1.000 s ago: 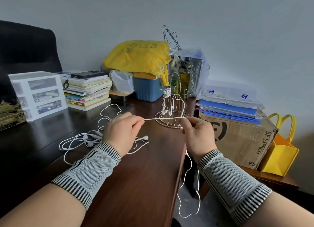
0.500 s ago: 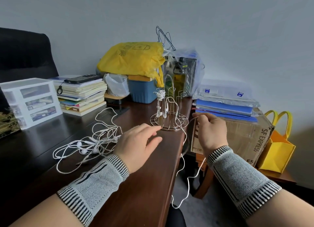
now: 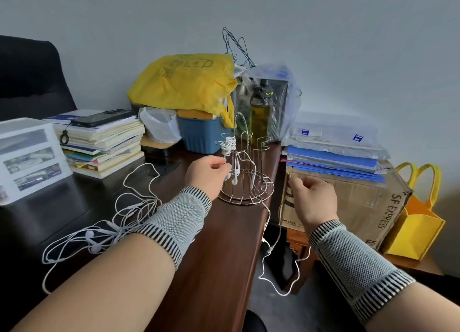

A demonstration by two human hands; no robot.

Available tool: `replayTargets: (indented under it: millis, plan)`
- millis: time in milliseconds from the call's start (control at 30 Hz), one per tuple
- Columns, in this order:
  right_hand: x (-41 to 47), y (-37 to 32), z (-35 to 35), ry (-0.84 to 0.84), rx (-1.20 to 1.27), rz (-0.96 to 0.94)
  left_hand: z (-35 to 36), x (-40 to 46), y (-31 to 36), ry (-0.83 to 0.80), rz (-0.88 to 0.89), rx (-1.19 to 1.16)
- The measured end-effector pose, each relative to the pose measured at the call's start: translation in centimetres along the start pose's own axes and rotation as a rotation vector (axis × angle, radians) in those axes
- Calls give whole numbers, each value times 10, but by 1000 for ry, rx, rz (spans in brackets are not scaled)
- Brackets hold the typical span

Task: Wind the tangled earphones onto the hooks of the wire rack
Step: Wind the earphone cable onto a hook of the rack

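A small wire rack (image 3: 249, 180) with upright hooks stands at the right edge of the dark desk. One white earphone (image 3: 228, 143) is wound in a bundle on its left hook, with earbuds hanging below. My left hand (image 3: 207, 173) reaches the rack's left side, fingers pinched on a wire of the rack under that bundle. My right hand (image 3: 311, 197) is to the right of the rack, closed on a white earphone cable (image 3: 267, 214) that runs from the rack's base over the desk edge and hangs in loops toward the floor. A tangled pile of white earphones (image 3: 109, 227) lies on the desk by my left forearm.
A white drawer unit (image 3: 27, 157) and a book stack (image 3: 104, 142) with a phone on top sit at the left. A blue bin (image 3: 201, 135), yellow bag (image 3: 184, 82) and bottle (image 3: 261, 112) stand behind the rack. A cardboard box (image 3: 348, 197) with blue folders adjoins the desk's right edge.
My left hand moved forward from the desk up to the rack's left hook. My right hand dropped slightly, still holding the cable. The view shifted a little.
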State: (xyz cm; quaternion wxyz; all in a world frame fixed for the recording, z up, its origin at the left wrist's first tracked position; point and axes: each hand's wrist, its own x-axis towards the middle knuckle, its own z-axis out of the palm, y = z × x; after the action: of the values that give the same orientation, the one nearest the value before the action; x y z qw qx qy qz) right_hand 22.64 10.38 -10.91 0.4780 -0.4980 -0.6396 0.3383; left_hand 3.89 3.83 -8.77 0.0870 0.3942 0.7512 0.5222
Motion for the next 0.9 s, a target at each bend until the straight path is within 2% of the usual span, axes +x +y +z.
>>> replayTargets:
  millis: [133,300,400,500,633,800,900]
  plan:
    - [17,3,10,-63,-102,-8,18,14,2,-30,-90,-32]
    - [29,6,24,-183,-210,-9,34,22,-2,5,-121,-133]
    - [33,9,35,-226,-238,-92,41,26,-5,49,-145,-188]
    - [31,2,47,-285,-179,-202,45,26,-7,113,-99,-162]
    - [24,-7,63,-318,-82,-282,44,22,-5,119,1,-160]
    - [22,-7,68,-304,18,-249,48,22,-4,53,-32,-302]
    - [20,-2,68,-328,71,-205,50,21,-4,55,-25,-278]
